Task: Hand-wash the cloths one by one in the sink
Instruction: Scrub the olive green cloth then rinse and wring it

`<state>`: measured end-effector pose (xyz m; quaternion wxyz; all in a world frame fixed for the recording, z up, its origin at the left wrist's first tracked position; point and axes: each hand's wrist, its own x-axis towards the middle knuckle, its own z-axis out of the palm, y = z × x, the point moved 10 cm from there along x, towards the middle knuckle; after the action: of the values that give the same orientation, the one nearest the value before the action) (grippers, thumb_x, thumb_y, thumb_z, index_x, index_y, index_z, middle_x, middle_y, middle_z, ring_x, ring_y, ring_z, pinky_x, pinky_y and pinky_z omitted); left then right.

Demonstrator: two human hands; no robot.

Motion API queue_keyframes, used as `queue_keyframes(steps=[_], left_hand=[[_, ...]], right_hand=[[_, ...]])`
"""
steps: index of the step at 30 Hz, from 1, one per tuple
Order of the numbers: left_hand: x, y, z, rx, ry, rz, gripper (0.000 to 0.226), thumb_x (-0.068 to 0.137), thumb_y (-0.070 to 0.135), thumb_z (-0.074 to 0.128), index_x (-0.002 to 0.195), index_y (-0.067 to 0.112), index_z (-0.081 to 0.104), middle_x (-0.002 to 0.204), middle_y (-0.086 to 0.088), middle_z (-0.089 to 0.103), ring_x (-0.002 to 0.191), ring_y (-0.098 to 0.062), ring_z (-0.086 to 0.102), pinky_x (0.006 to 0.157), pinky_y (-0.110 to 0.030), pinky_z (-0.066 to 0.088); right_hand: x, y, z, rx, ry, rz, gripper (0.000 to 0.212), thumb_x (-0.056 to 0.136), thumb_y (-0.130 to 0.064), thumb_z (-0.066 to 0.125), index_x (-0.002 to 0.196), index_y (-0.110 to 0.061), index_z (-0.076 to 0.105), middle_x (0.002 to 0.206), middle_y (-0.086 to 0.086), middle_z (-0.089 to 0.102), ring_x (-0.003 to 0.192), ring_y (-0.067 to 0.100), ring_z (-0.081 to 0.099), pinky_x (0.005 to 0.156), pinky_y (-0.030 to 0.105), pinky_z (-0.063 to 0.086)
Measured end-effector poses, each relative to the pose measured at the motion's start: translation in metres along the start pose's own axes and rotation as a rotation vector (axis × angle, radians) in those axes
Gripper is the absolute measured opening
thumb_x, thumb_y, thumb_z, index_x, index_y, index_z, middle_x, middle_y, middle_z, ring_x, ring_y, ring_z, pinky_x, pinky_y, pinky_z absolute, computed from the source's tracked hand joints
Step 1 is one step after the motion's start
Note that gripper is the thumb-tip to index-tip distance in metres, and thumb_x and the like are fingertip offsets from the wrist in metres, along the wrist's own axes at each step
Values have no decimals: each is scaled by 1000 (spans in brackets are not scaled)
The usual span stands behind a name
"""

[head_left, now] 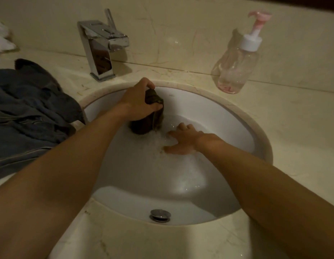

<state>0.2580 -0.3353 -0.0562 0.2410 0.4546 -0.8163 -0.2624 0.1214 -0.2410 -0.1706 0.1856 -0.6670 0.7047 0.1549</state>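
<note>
left hand fisted round cloth, top bunched, lower end in sink water: likely dunking | right hand fingers spread, empty, in water: likely swishing | pile beside sink, likely queued

Sink open at near side — tap, heaped cloths crowd left.

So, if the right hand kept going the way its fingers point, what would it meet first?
Probably the dark cloth that the left hand grips; the right hand, spread open in the sink, points toward its hanging lower end, though depth is unclear.
</note>
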Motion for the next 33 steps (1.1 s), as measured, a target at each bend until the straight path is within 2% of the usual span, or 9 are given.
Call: queue_keyframes(steps=[5, 10, 14, 20, 23, 25, 27, 29, 33], left_hand=[[0, 0, 2, 16, -16, -3, 57, 84, 38, 78, 127, 27, 42, 128, -7, 55, 111, -27, 57, 91, -38, 54], [-1, 1, 1, 2, -14, -1, 56, 85, 38, 78, 127, 27, 43, 124, -5, 56, 106, -25, 58, 88, -37, 55], [-1, 1, 2, -12, -17, 0, 55, 85, 37, 77, 127, 27, 43, 123, -4, 55, 105, -24, 58, 83, -33, 53], [0, 1, 0, -11, -3, 5, 54, 85, 37, 77, 126, 26, 43, 124, -5, 55, 103, -22, 55, 81, -31, 49], [0, 0, 0, -18, -2, -7, 55, 85, 37, 77, 127, 25, 43, 127, -6, 55, 104, -22, 55, 82, -31, 50], [0, 0, 0, -23, 6, -13, 55, 85, 36, 77, 128, 25, 44, 127, -5, 54, 104, -20, 53, 79, -29, 47], [-1, 4, -1, -30, 14, -10, 54, 84, 35, 78, 126, 25, 45, 126, -3, 54, 105, -20, 53, 78, -27, 46], [-4, 12, -3, -51, 18, -2, 52, 81, 34, 81, 121, 27, 49, 125, -3, 56, 106, -20, 57, 81, -30, 52], [-10, 51, -6, -239, -15, 111, 50, 72, 20, 88, 112, 20, 57, 104, -7, 70, 91, -20, 71, 79, -40, 62]], right_hand=[[-1, -3, 1, 52, -15, 25, 82, 88, -89, 27, 159, -50, 17, 168, 1, 14, 154, 35, 11, 118, 57, 24], [-4, 0, -21, 184, 143, 9, 82, 89, -87, 33, 157, -42, 31, 153, 5, 38, 142, 34, 38, 112, 50, 38], [-2, 3, -6, 132, 35, 26, 75, 86, -89, 31, 154, -59, 21, 164, 2, 21, 152, 34, 15, 118, 57, 27], [4, 8, -5, 160, 36, 61, 98, 79, -95, 32, 161, -42, 23, 165, 2, 21, 154, 32, 13, 121, 55, 24], [5, 8, -2, 148, 19, 59, 96, 79, -95, 31, 160, -45, 24, 166, 2, 20, 155, 33, 12, 122, 56, 23], [5, 7, -6, 198, 40, 40, 88, 82, -92, 37, 156, -46, 35, 160, 5, 32, 152, 33, 23, 119, 51, 30], [3, 5, -26, 320, 171, -2, 83, 83, -84, 54, 149, -33, 50, 142, 4, 53, 138, 29, 48, 105, 36, 43], [-3, 6, -53, 493, 350, -36, 94, 79, -72, 72, 154, -23, 44, 141, 3, 56, 127, 23, 56, 96, 29, 45], [-25, -1, -90, 838, 519, -250, 94, 75, -39, 90, 152, -21, 40, 145, 0, 53, 126, 13, 56, 107, 33, 50]])
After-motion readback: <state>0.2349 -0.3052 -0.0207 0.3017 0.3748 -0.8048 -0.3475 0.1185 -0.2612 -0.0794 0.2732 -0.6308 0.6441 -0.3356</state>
